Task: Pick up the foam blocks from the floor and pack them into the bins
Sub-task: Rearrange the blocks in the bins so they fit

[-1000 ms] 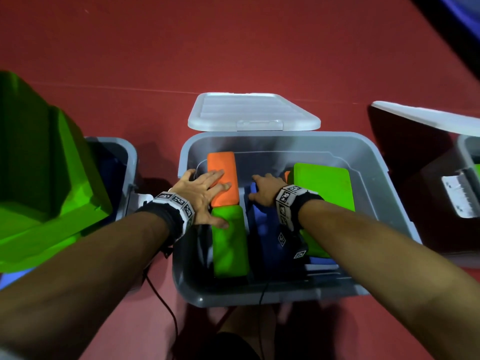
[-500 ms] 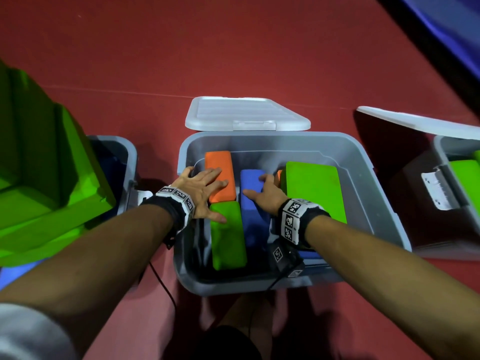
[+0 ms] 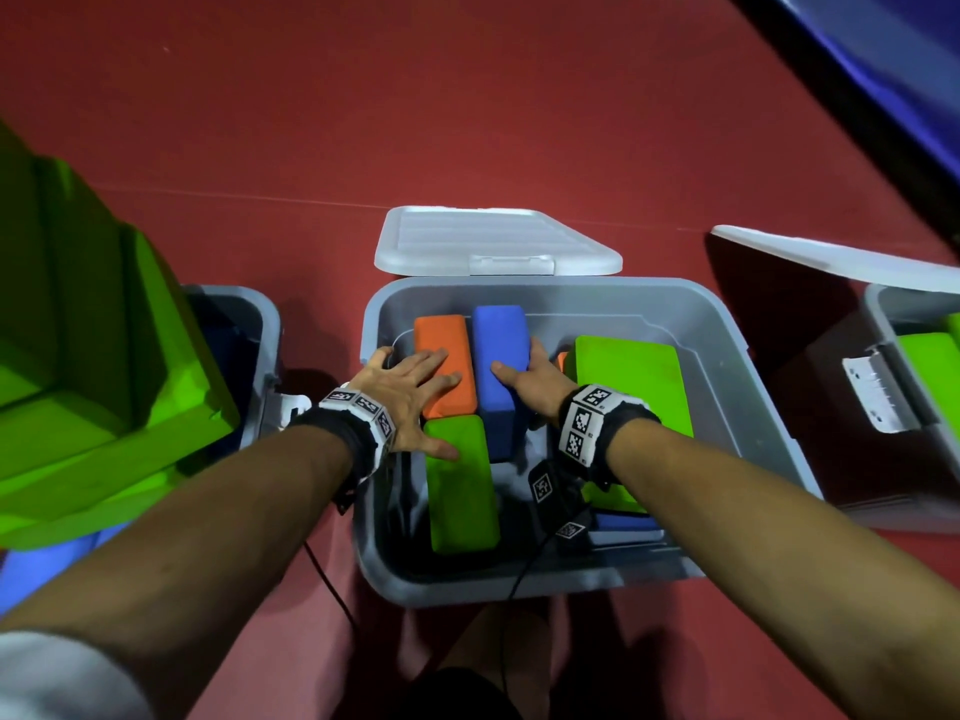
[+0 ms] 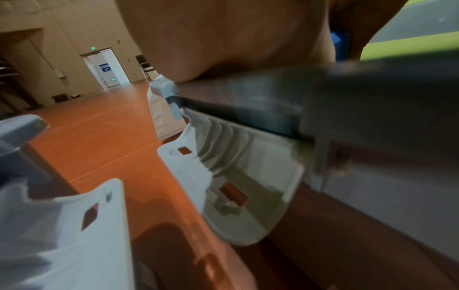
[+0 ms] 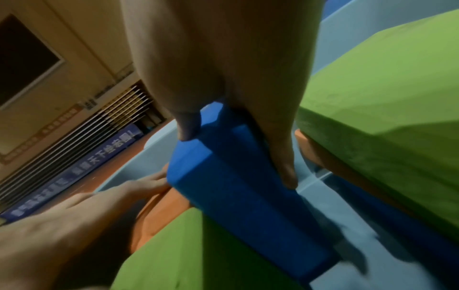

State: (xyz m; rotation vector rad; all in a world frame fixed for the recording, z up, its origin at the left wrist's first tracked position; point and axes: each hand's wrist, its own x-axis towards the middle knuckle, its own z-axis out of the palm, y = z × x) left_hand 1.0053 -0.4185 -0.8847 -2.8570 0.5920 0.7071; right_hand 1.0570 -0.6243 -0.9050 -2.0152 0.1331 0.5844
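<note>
A grey bin (image 3: 727, 366) sits on the red floor in front of me, its lid (image 3: 493, 241) folded back behind it. Inside stand an orange block (image 3: 447, 356), a green block (image 3: 460, 485), a blue block (image 3: 498, 356) and a large green block (image 3: 634, 376). My left hand (image 3: 410, 392) lies flat with spread fingers on the orange and green blocks. My right hand (image 3: 530, 376) grips the blue block (image 5: 236, 186), thumb on one face and fingers on the other, with its far end tilted up above its neighbours.
A second grey bin (image 3: 244, 324) at the left holds big green foam pieces (image 3: 88, 366). A third bin (image 3: 909, 356) with a raised lid and a green block stands at the right. A side latch (image 4: 236, 176) hangs on the middle bin. Red floor lies beyond.
My right hand has taken hold of the blue block and raised its far end up out of the gap between the other blocks. My left hand has stayed pressed on the orange and green blocks.
</note>
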